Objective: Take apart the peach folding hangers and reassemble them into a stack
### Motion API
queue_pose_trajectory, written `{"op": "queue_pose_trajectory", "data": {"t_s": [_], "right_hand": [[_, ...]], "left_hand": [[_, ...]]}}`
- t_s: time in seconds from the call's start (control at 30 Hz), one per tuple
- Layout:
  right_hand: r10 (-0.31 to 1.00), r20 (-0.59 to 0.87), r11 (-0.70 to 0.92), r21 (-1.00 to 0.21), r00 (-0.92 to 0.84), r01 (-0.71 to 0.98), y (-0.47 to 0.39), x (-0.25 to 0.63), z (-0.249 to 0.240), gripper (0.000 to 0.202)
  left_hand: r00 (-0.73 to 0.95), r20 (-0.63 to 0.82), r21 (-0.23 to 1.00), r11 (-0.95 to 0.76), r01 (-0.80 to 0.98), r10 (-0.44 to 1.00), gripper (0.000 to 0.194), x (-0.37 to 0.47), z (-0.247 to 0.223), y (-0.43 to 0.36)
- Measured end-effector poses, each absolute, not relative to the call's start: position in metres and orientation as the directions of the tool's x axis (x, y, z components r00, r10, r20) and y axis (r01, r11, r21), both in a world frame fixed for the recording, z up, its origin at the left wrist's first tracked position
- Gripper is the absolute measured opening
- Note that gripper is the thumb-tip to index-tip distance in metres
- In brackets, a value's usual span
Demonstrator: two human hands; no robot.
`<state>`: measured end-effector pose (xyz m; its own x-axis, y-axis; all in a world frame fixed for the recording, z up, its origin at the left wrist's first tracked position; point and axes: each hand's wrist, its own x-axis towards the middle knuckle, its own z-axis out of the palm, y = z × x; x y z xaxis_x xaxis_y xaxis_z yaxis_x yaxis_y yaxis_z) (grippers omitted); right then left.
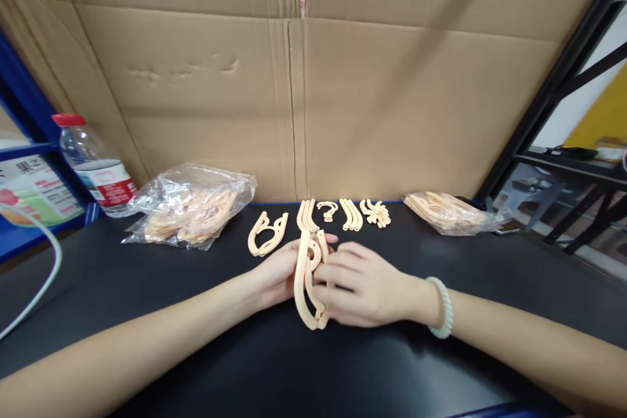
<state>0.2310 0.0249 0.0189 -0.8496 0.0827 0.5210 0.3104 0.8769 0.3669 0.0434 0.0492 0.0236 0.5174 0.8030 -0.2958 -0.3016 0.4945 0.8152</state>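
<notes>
Both my hands hold a beige plastic folding hanger point(302, 287) above the table, its curved arms folded close together. My left hand point(279, 274) grips it from the left and behind, with part of its fingers hidden by the hanger. On the right side, the fingers of my right hand point(357, 284) are bent against its other arm. Just beyond my left hand lies another folded hanger point(253, 238) on the table. Behind the held hanger sit loose parts: curved arms point(307, 214), hooks point(327, 210), more curved arms point(351, 214) and a pile of small pieces point(376, 214).
On the black table point(220, 366), a clear bag of beige parts point(191, 209) lies at left and a smaller bag point(450, 212) at right. A bottle with a red cap point(102, 170) leans at far left, near a white cable point(53, 268). Cardboard point(206, 78) walls the back.
</notes>
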Motion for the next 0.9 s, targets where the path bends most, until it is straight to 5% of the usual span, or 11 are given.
{"op": "queue_pose_trajectory", "data": {"t_s": [0.1, 0.3, 0.47, 0.6, 0.9], "right_hand": [[0.029, 0.515, 0.893, 0.371, -0.857, 0.254, 0.023, 0.219, 0.011, 0.021], [0.188, 0.508, 0.922, 0.205, -0.84, 0.33, 0.029, 0.227, 0.006, 0.028], [0.197, 0.58, 0.911, 0.189, -0.79, 0.366, 0.031, 0.228, 0.003, 0.03], [0.222, 0.563, 0.915, 0.161, -0.796, 0.369, 0.032, 0.231, 0.002, 0.024], [0.299, 0.603, 0.875, 0.136, -0.739, 0.465, 0.026, 0.229, -0.004, 0.016]], "left_hand": [[0.509, -0.305, 0.809, 0.501, -0.308, 0.805, 0.022, 0.044, 0.024, 0.052], [0.579, -0.19, 0.78, 0.48, -0.401, 0.793, 0.039, 0.036, 0.018, 0.045], [0.484, -0.048, 0.966, 0.163, -0.199, 0.874, 0.029, 0.031, 0.007, 0.034], [0.438, 0.009, 0.997, 0.025, -0.072, 0.899, 0.027, 0.027, 0.001, 0.033], [0.368, -0.014, 0.971, 0.101, -0.217, 0.93, 0.02, 0.028, 0.003, 0.032]]}}
